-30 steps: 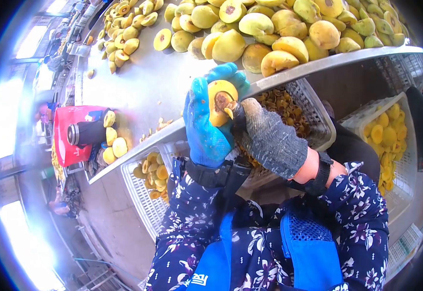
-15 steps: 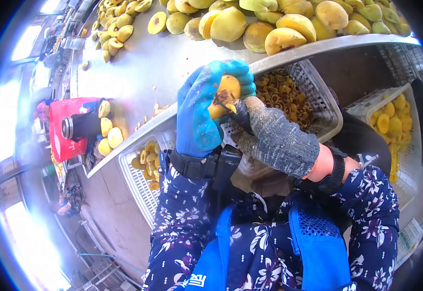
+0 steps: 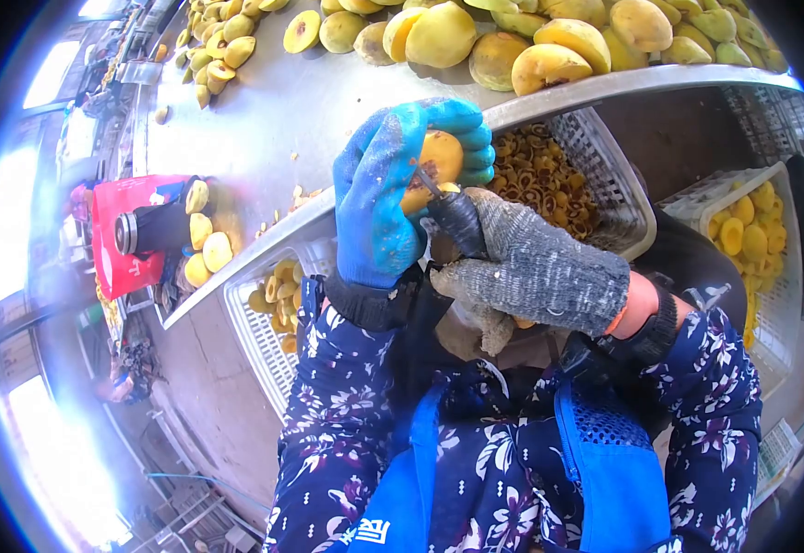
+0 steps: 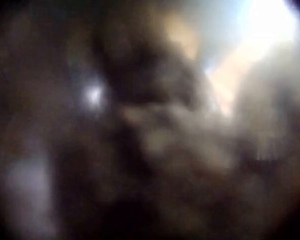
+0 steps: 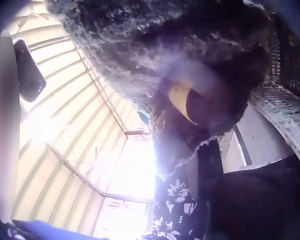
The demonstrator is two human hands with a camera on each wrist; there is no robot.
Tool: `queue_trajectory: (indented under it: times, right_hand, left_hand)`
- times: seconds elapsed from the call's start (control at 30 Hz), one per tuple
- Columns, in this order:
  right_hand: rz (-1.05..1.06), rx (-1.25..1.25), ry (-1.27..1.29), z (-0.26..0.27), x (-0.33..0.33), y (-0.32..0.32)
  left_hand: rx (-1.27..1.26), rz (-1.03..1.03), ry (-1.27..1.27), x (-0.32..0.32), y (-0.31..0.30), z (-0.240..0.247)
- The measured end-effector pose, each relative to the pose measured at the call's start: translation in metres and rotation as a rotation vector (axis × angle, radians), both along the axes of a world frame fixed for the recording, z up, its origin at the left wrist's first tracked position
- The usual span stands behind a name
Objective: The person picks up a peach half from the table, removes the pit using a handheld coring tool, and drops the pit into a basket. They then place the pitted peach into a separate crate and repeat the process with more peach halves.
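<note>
In the head view my left hand (image 3: 379,198), in a blue glove, holds a yellow peach half (image 3: 443,157) with its cut face, brown at the centre, turned toward my right hand. The grey knit-gloved right hand (image 3: 540,263) grips a pitting knife (image 3: 458,224) by its thick black handle. Its thin metal end reaches the brown centre of the fruit, and a bit of yellow flesh sits at the top of the handle. The right wrist view shows the grey glove (image 5: 140,55) close up, with a yellow piece (image 5: 180,98) by its curled fingers. The left wrist view is blurred.
Peach halves (image 3: 549,69) are heaped on the metal table (image 3: 264,120), whose raised edge runs just beyond my hands. Below stand a crate (image 3: 619,175) of cut-out scraps and crates of peach halves at left and right. A red bag (image 3: 112,244) and dark flask (image 3: 148,232) lie left.
The left hand has turned, tilting the peach half. My right hand has drawn down and right with the pitting knife, showing more of its handle. The head view has shifted slightly.
</note>
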State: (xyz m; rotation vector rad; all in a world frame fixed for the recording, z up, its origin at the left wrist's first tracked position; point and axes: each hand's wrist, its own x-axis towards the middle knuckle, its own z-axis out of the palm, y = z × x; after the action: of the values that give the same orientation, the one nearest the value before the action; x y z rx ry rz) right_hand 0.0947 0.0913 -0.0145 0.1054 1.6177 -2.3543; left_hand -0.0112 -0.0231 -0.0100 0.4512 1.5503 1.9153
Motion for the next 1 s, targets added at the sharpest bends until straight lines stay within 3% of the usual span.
queue_trajectory:
  times: [0.03, 0.1, 0.13, 0.2, 0.33, 0.37, 0.4, 0.43, 0.57, 0.6, 0.67, 0.73, 0.8, 0.83, 0.93, 1.0]
  right_hand:
    - [0.001, -0.001, 0.0, 0.004, 0.002, 0.003]
    - [0.158, -0.303, -0.223, 0.011, 0.005, 0.007]
    - [0.159, -0.303, -0.223, 0.011, 0.007, 0.01]
    - [0.241, -0.615, -0.227, 0.011, 0.01, 0.012]
    - [0.237, -0.629, -0.307, 0.023, 0.009, 0.02]
    - [0.05, -0.123, 0.432, -0.011, 0.012, 0.011]
    - [0.054, -0.119, 0.435, -0.007, 0.011, 0.013]
    - [0.099, -0.192, 0.283, -0.001, 0.01, 0.016]
    - [0.265, -0.487, -0.349, 0.023, 0.008, 0.025]
    - [0.266, -0.491, -0.352, 0.022, 0.007, 0.022]
    - [0.082, -0.002, -0.046, 0.014, 0.004, 0.013]
    - [0.05, -0.012, 0.0, 0.007, 0.004, 0.007]
    - [0.049, 0.218, 0.047, 0.008, 0.003, 0.007]
    - [0.051, 0.217, 0.044, 0.005, 0.004, 0.007]
    - [0.104, -0.01, -0.01, 0.007, 0.009, 0.012]
    - [0.347, -0.44, -0.281, 0.023, 0.013, 0.026]
  left_hand:
    - [-0.001, 0.001, 0.0, -0.001, -0.001, 0.0]
    - [-0.015, -0.091, 0.171, -0.003, -0.002, 0.0]
    - [-0.015, -0.09, 0.171, -0.003, -0.001, 0.0]
    - [0.087, -0.107, 0.13, -0.002, 0.0, 0.0]
    - [0.258, -0.126, 0.008, 0.001, 0.008, 0.004]
    - [0.204, -0.081, 0.111, 0.005, 0.01, 0.007]
    - [0.149, -0.034, 0.213, 0.007, 0.012, 0.01]
    - [0.087, -0.036, 0.057, 0.003, 0.012, 0.016]
    - [0.104, -0.098, -0.018, 0.0, 0.006, 0.015]
    - [0.096, -0.085, -0.047, 0.001, 0.006, 0.015]
    - [0.082, -0.064, -0.1, 0.003, 0.008, 0.015]
    - [0.078, -0.055, -0.122, 0.006, 0.01, 0.016]
    - [-0.086, -0.001, -0.032, 0.008, 0.011, 0.015]
    - [-0.088, 0.0, -0.035, 0.008, 0.011, 0.015]
    - [-0.102, -0.035, -0.021, 0.01, 0.009, 0.018]
    - [-0.074, -0.088, 0.04, 0.013, 0.009, 0.024]
